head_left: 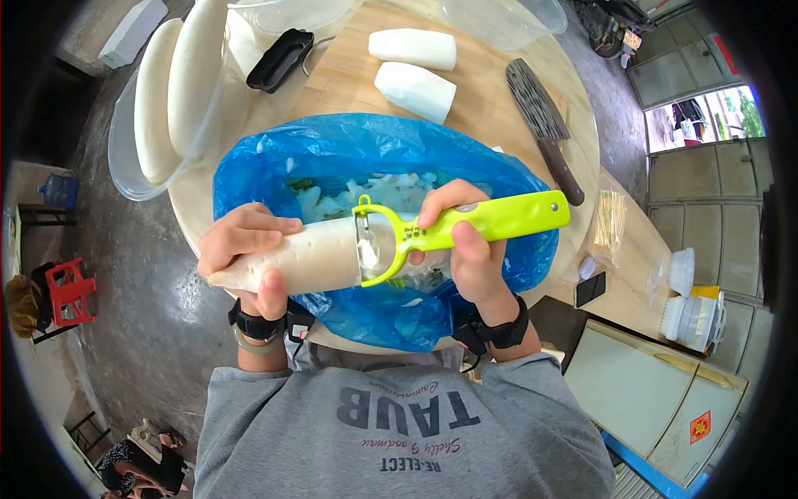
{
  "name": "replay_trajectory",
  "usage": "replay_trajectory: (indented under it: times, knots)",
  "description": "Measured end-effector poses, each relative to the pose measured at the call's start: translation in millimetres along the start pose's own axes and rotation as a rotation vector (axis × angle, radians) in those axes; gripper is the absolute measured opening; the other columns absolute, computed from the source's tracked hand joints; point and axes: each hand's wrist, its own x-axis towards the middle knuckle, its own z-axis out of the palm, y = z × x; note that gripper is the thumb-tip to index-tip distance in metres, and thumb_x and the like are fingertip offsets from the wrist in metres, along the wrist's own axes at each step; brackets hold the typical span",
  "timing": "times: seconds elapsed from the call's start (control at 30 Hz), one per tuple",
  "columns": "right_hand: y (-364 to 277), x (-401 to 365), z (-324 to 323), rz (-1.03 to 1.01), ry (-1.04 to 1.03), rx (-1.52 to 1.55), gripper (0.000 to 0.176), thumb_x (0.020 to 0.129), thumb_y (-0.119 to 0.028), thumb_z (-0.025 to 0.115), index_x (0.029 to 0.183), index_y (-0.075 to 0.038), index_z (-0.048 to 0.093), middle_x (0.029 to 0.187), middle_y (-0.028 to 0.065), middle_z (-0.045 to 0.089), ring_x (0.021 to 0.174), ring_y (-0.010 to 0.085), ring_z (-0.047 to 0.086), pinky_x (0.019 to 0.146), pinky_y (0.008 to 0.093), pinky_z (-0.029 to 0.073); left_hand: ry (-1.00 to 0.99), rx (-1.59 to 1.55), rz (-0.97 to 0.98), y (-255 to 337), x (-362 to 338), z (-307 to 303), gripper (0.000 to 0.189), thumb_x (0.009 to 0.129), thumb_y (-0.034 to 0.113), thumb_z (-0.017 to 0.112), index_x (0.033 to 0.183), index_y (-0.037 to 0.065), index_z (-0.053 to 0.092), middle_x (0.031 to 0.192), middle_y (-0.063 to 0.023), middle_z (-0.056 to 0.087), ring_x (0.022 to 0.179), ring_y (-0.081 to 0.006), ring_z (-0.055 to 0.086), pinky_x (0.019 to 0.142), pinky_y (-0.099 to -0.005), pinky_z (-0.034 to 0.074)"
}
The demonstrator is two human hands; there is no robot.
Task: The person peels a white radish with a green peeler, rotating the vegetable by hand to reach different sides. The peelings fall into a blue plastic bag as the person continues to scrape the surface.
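My left hand (249, 249) is wrapped round the tapered end of a white daikon radish (320, 256), which lies nearly level. In my right hand (465, 245) is a lime-green peeler (507, 224), its blade resting across the radish near the right end. Beneath both hands spreads a blue plastic bag (332, 137), open at the top, with pale peelings (382, 191) and some green scraps inside. Part of the radish's right end is hidden behind the peeler and my right fingers.
Two peeled radish pieces (413, 48) lie on a wooden cutting board (332, 87). A cleaver (536, 100) rests at the board's right side. Whole radishes (158, 100) stand in a clear plastic tub (125, 158) at left. A black tray (280, 60), skewers (609, 220) and a phone (590, 289) are nearby.
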Motion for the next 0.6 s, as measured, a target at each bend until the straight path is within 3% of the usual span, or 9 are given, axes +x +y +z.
replay_trajectory:
  times: [0.13, 0.23, 0.33, 0.6]
  knots:
    - [5, 0, -1, -0.058, 0.033, -0.143, 0.015, 0.084, -0.013, 0.044, 0.079, -0.001, 0.051, 0.077, 0.0063, 0.053, 0.059, 0.0082, 0.051, 0.054, 0.02, 0.042, -0.008, -0.009, 0.023, 0, 0, 0, 0.032, 0.07, 0.032, 0.059, 0.07, 0.001, 0.051, 0.061, -0.0139, 0.06, 0.045, -0.0162, 0.049, 0.044, -0.0256, 0.037]
    - [6, -3, -1, -0.069, 0.167, -0.151, 0.016, 0.083, -0.011, 0.04, 0.076, -0.001, 0.05, 0.074, 0.0058, 0.052, 0.054, 0.0073, 0.048, 0.05, 0.0198, 0.04, -0.034, 0.003, 0.037, 0, 1, 1, 0.031, 0.069, 0.031, 0.059, 0.069, 0.001, 0.051, 0.061, -0.0141, 0.059, 0.045, -0.0164, 0.049, 0.043, -0.0256, 0.037]
    - [8, -3, -2, -0.083, 0.258, -0.103, 0.017, 0.083, -0.012, 0.039, 0.074, -0.002, 0.049, 0.07, 0.0053, 0.051, 0.051, 0.0068, 0.046, 0.046, 0.0198, 0.038, -0.102, 0.035, -0.004, 4, -2, 0, 0.035, 0.071, 0.037, 0.057, 0.073, 0.002, 0.052, 0.065, -0.0154, 0.059, 0.05, -0.0168, 0.049, 0.049, -0.0266, 0.037]
    - [12, -3, -3, -0.093, 0.293, -0.064, 0.018, 0.082, -0.014, 0.039, 0.071, -0.002, 0.048, 0.069, 0.0053, 0.051, 0.048, 0.0071, 0.045, 0.045, 0.0191, 0.037, -0.104, 0.03, 0.023, 4, 1, 0, 0.035, 0.071, 0.037, 0.058, 0.073, 0.002, 0.053, 0.064, -0.0148, 0.059, 0.049, -0.0165, 0.049, 0.047, -0.0261, 0.037]
